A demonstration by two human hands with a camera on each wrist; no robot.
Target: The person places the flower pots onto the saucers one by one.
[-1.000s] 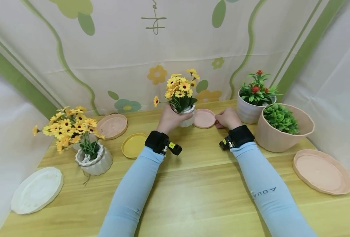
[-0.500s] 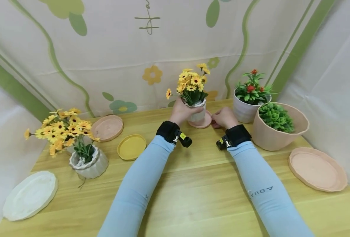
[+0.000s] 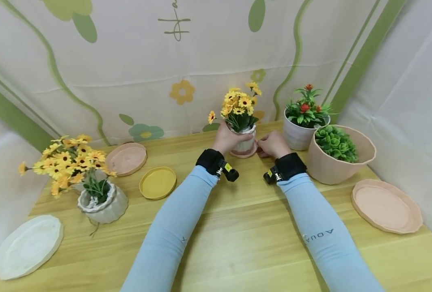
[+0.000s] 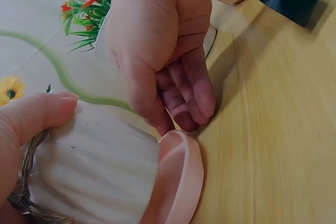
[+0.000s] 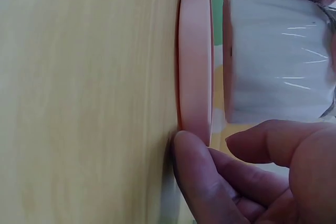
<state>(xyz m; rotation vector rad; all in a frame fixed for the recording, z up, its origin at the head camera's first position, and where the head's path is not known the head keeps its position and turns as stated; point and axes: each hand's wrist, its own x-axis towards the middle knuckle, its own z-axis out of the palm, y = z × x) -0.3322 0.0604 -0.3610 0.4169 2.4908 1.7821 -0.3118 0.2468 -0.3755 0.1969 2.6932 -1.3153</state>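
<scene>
My left hand (image 3: 227,138) grips a white fluted pot (image 3: 246,142) of yellow daisy-like flowers (image 3: 239,104), with twine round its rim. The pot is upright over a small pink saucer (image 3: 242,154); the right wrist view shows a gap between pot base and saucer (image 5: 195,66). My right hand (image 3: 273,144) is at the saucer's right edge. One fingertip (image 5: 190,142) touches the saucer's outer side, while the thumb stands a little apart from the rim. In the left wrist view, the left thumb (image 4: 58,107) lies on the pot wall.
At right are a white pot (image 3: 299,136) with red-flowered greenery, a large pink pot (image 3: 338,172) with a green plant, and a pink tray (image 3: 387,207). Leftward stand another daisy pot (image 3: 108,205), a yellow saucer (image 3: 157,183), a pink saucer (image 3: 127,159) and a white tray (image 3: 27,247).
My left hand has carried the daisy pot rightward from beside the small pink saucer to over it. My right hand has stayed at the saucer's edge. The head view has shifted slightly.
</scene>
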